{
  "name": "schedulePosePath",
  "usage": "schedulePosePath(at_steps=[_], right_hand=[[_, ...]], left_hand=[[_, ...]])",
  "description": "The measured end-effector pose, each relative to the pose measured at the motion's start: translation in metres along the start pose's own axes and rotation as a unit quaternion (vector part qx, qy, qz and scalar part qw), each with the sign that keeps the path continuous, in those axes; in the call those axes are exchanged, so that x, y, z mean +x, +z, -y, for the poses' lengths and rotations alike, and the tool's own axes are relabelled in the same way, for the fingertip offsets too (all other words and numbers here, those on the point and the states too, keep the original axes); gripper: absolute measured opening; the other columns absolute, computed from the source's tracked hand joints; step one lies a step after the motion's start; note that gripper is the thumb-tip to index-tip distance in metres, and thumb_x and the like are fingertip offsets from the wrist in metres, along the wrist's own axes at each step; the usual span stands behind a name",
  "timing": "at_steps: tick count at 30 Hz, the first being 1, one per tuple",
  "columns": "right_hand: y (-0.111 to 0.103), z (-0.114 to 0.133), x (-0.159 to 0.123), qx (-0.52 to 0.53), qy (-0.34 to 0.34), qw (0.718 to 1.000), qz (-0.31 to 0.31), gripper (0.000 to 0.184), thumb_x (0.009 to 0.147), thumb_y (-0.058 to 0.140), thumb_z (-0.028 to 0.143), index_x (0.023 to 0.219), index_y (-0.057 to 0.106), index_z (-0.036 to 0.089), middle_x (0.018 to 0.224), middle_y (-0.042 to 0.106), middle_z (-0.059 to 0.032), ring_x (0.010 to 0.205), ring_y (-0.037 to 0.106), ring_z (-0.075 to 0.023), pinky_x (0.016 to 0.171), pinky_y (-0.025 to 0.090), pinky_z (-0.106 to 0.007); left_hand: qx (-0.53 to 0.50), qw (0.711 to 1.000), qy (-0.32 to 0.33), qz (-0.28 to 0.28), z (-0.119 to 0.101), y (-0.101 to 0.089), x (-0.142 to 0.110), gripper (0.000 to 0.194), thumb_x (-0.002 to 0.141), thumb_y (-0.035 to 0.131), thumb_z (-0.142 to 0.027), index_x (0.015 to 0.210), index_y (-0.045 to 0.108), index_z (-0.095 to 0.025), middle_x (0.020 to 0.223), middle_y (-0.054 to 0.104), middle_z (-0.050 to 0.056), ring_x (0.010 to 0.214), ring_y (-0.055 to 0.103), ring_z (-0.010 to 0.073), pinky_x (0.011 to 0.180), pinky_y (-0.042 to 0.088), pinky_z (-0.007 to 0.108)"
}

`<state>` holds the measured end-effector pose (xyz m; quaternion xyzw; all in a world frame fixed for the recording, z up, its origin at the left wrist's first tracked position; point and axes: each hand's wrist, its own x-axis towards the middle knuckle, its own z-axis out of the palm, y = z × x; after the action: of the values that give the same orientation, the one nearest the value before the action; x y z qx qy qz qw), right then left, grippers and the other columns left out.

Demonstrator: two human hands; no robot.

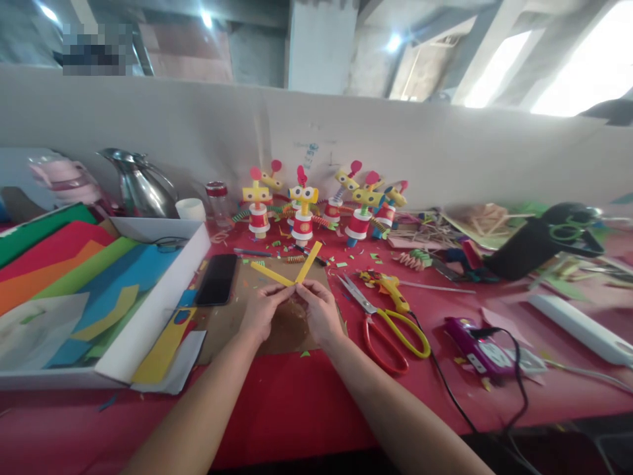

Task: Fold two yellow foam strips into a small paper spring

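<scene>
Two yellow paper strips meet in a V, their far ends pointing up and apart. My left hand pinches the strips near the meeting point, fingers closed. From the other side my right hand grips them at the same corner, thumb and fingers pressed together. Whether the strips are joined there is hidden by my fingertips. Both hands are above a brown cardboard sheet. To the right of my right hand lie scissors with red and yellow handles, blades partly spread, beside a yellow glue gun.
Several paper robot figures stand at the back. On the left are a white box of coloured paper, a phone, a paper cup and a steel jug. A purple power strip with cords lies right.
</scene>
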<state>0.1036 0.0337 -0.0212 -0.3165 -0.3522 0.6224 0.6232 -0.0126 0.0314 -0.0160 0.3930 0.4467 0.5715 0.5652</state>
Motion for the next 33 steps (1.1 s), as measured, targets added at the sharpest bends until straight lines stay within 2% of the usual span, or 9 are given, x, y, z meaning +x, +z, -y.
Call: schedulePosePath(at_steps=[5,9,18,23,29,33], right_hand=[[0.0,-0.001,-0.001,-0.006,-0.008,1.0,0.011,0.016,0.067,0.075,0.029,0.078,0.069,0.02,0.075,0.066,0.0008,0.069,0.059,-0.0118,0.071,0.047,-0.026],[-0.002,-0.005,0.0,-0.049,-0.031,0.998,0.007,0.016,0.07,0.074,0.031,0.08,0.069,0.019,0.075,0.066,-0.0001,0.07,0.058,-0.0124,0.071,0.046,-0.026],[-0.005,-0.003,0.0,-0.101,-0.058,0.993,-0.02,0.016,0.071,0.071,0.033,0.076,0.068,0.018,0.068,0.063,0.0011,0.063,0.054,-0.0118,0.064,0.042,-0.025],[-0.004,0.0,-0.001,-0.087,-0.059,0.994,-0.027,0.014,0.07,0.072,0.031,0.074,0.068,0.018,0.065,0.062,0.0016,0.062,0.053,-0.0114,0.063,0.04,-0.025],[-0.002,0.002,0.0,-0.061,-0.045,0.996,-0.035,0.013,0.068,0.074,0.029,0.072,0.069,0.018,0.065,0.062,0.0015,0.061,0.052,-0.0113,0.062,0.04,-0.025],[-0.002,0.006,0.0,-0.051,-0.036,0.998,-0.028,0.012,0.067,0.074,0.028,0.074,0.07,0.019,0.067,0.063,0.0015,0.063,0.052,-0.0113,0.063,0.04,-0.025]], left_hand=[[-0.009,1.0,0.018,0.014,0.0,-0.002,0.001,0.022,0.062,0.077,-0.034,0.074,0.073,-0.016,0.07,0.068,0.003,0.071,0.059,0.0148,0.072,0.042,0.026],[-0.018,0.999,0.038,-0.024,-0.001,0.0,0.002,0.024,0.057,0.08,-0.032,0.073,0.071,-0.016,0.069,0.067,0.001,0.069,0.059,0.0141,0.072,0.042,0.027],[-0.04,0.999,0.02,-0.029,0.003,0.004,0.001,0.025,0.056,0.081,-0.033,0.067,0.069,-0.013,0.063,0.068,0.003,0.066,0.063,0.0164,0.075,0.047,0.031],[-0.05,0.999,0.018,0.003,0.004,0.004,0.0,0.027,0.057,0.081,-0.033,0.072,0.071,-0.012,0.064,0.069,0.004,0.065,0.064,0.0174,0.077,0.048,0.033],[-0.046,0.999,0.019,-0.004,0.006,0.002,0.0,0.025,0.057,0.081,-0.032,0.071,0.072,-0.013,0.066,0.07,0.004,0.066,0.065,0.0178,0.074,0.048,0.031],[-0.065,0.997,0.017,0.027,0.005,0.003,0.0,0.025,0.059,0.08,-0.031,0.076,0.074,-0.014,0.07,0.072,0.005,0.07,0.066,0.0193,0.076,0.047,0.032]])
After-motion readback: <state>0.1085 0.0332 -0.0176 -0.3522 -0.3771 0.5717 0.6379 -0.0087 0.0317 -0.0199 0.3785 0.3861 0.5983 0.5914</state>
